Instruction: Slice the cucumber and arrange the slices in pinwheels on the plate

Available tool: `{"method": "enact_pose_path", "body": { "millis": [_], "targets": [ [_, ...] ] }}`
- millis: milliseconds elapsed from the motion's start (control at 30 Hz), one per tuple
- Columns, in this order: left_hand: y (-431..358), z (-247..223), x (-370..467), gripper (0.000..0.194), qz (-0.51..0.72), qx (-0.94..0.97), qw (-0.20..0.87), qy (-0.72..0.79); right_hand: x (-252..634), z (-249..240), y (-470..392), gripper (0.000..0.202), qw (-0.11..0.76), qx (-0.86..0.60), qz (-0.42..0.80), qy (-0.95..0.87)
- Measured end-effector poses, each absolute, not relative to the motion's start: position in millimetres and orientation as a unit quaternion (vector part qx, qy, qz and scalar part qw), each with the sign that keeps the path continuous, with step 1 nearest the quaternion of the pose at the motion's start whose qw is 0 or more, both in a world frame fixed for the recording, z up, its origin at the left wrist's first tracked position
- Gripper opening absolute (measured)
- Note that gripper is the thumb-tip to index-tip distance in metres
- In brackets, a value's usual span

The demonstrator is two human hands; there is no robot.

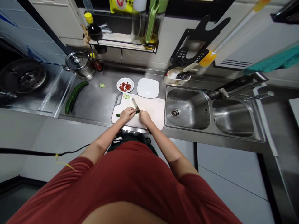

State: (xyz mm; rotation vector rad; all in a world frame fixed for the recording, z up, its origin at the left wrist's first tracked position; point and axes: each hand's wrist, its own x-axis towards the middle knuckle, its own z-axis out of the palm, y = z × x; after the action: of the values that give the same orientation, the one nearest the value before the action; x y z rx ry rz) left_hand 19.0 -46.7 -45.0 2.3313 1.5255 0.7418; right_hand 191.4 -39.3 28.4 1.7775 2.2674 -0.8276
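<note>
My left hand (127, 114) is closed over a cucumber (118, 115) lying across the white cutting board (153, 113); the cucumber's dark end sticks out to the left of my fingers. In my right hand (145, 118) is a kitchen knife (135, 104), its blade pointing away from me at the cucumber's right end. Whether the edge is in the cucumber is too small to tell. A few pale cucumber slices (126, 96) rest at the board's upper left. Beyond the board stand a plate of chopped red pieces (125, 86) and a bare white plate (148, 88).
A whole cucumber (74, 97) and one loose slice (102, 85) lie on the steel counter to the left. Further left are a lidded pot (80, 65) and a wok (22, 74). A double sink (189, 107) adjoins the board's right side. Above hangs a bottle rack (123, 43).
</note>
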Motion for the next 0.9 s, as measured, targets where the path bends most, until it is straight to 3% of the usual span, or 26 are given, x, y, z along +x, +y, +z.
{"method": "enact_pose_path", "body": {
  "millis": [400, 900],
  "targets": [
    [-46, -43, 20, 0.028, 0.254, 0.799, 0.141, 0.527, 208, 37, -63, 0.029, 0.107, 0.596, -0.280, 0.745],
    [-46, -42, 20, 0.028, 0.255, 0.799, 0.147, 0.525, 194, 34, -45, 0.031, 0.092, 0.593, -0.285, 0.747]
  ]
}}
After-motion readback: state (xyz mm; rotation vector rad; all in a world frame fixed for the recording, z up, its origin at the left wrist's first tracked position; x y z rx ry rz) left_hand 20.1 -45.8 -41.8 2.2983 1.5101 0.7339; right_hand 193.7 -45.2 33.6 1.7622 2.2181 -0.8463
